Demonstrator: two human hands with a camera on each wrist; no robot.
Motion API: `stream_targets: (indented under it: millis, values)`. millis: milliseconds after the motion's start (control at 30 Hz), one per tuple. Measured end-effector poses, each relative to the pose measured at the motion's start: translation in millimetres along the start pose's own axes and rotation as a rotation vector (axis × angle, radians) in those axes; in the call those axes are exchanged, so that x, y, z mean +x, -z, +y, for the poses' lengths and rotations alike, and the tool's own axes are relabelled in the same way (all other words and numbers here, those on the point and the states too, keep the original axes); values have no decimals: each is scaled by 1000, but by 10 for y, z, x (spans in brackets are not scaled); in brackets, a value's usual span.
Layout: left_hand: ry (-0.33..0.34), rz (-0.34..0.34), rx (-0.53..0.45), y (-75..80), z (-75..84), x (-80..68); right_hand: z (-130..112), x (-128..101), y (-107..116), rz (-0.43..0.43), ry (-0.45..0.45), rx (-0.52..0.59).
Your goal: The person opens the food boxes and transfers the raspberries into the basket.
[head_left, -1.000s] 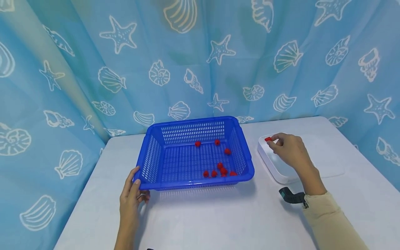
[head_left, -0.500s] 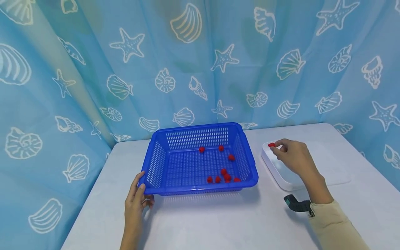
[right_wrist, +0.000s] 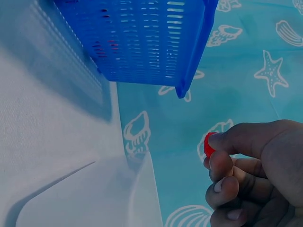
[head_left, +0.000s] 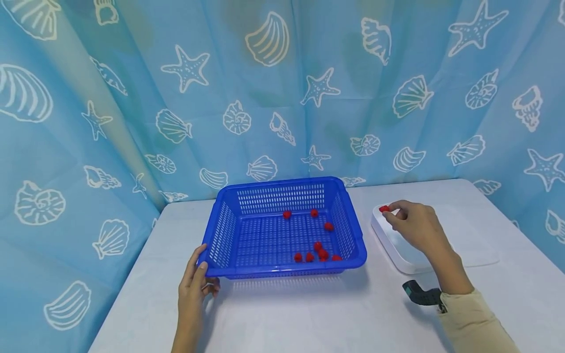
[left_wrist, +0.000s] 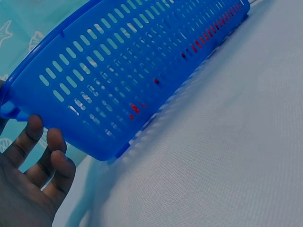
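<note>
Little changes over the last second: the right hand (head_left: 412,223) keeps pinching one small red piece (head_left: 384,209) between thumb and forefinger, poised over the far left corner of the white tray (head_left: 399,252) near the worktop's right edge, and the view merely drifts. The piece looks lifted but not yet carried across, so the move appears barely begun. The left hand (head_left: 194,284) stays at the near left corner of the blue basket (head_left: 220,230), thumb on the rim and fingers loosely spread beside the wall, steadying it. Eight or so red pieces (head_left: 318,250) lie in the basket, mostly toward its near right corner. No brand, label or writing is readable; the backdrop curtain (head_left: 282,88) carries only shells and starfish.
</note>
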State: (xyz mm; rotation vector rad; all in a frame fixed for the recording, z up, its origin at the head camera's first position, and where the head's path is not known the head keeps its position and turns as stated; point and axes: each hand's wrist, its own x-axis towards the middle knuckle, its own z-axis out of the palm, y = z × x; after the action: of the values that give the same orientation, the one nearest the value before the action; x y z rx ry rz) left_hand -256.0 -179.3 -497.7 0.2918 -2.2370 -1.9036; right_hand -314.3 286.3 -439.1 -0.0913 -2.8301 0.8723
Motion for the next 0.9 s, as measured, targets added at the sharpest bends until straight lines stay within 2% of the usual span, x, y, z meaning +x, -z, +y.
stream_targets:
  millis: [467,900]
  values:
    - [-7,14,0,-8,-14,-10,-66,-49,13,17,36,17]
    - [-7,-1,-10,2,-12,0,-162,-94,35,37,82,27]
